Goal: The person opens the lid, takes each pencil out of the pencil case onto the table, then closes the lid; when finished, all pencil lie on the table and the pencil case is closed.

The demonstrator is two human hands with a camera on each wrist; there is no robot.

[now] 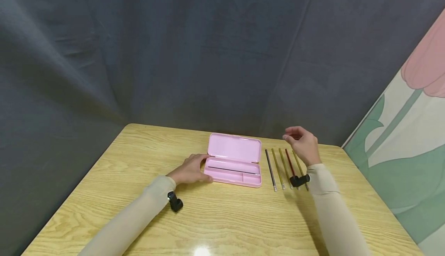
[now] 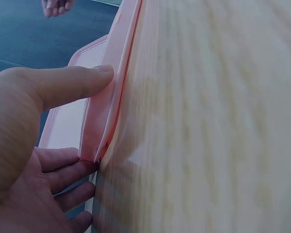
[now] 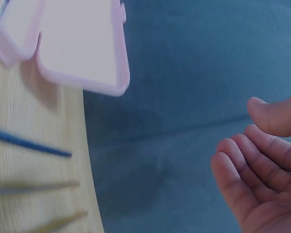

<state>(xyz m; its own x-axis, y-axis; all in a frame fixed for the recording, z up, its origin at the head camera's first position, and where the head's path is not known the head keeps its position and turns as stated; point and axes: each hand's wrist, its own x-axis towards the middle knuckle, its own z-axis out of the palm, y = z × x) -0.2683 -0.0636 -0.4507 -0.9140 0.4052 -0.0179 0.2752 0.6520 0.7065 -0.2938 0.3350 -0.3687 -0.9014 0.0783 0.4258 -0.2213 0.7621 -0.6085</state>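
Dark grey cloth is hanging behind the wooden table [image 1: 222, 217] where I am sitting. I am pressing my left hand [image 1: 190, 170] against the left end of the open pink pencil case [image 1: 233, 165], thumb and fingers lying along its edge. Its lid is standing tilted back at the far side. My right hand [image 1: 303, 144] is hovering empty, fingers loosely curled, above the far ends of four pencils [image 1: 282, 167] that are lying side by side just right of the case.

Left hand [image 1: 190, 169] resting flat, fingers straight, right hand [image 1: 303, 144] raised, fingers loosely curled, empty
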